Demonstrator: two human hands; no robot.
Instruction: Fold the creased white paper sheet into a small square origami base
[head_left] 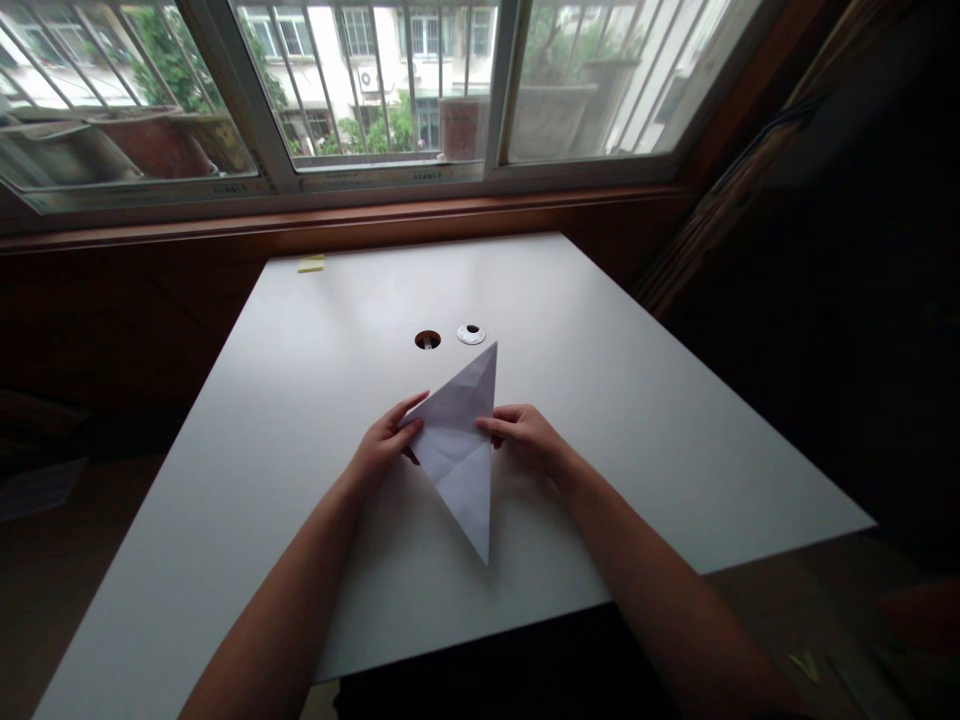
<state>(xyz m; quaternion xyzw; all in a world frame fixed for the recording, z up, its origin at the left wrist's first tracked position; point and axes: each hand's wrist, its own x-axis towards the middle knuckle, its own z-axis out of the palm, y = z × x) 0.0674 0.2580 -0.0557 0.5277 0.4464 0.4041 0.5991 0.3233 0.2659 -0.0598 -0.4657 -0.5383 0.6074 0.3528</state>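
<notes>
A sheet of white paper [459,440], folded into a triangle with creases across it, is held up over the table between both hands. One sharp corner points away from me and another points back toward me. My left hand [390,437] pinches the left corner, thumb on top and fingers partly behind the paper. On the long right edge, my right hand [525,432] grips with its thumb on the front face and its other fingers curled behind. The paper hides some fingertips.
The white table [615,480] has a round hole [427,340] with a loose ring-shaped cover [471,334] beside it. A yellow slip [311,264] lies at the far left edge. Behind the table stands a barred window [375,180]. Dark stacked material [720,190] leans at the right.
</notes>
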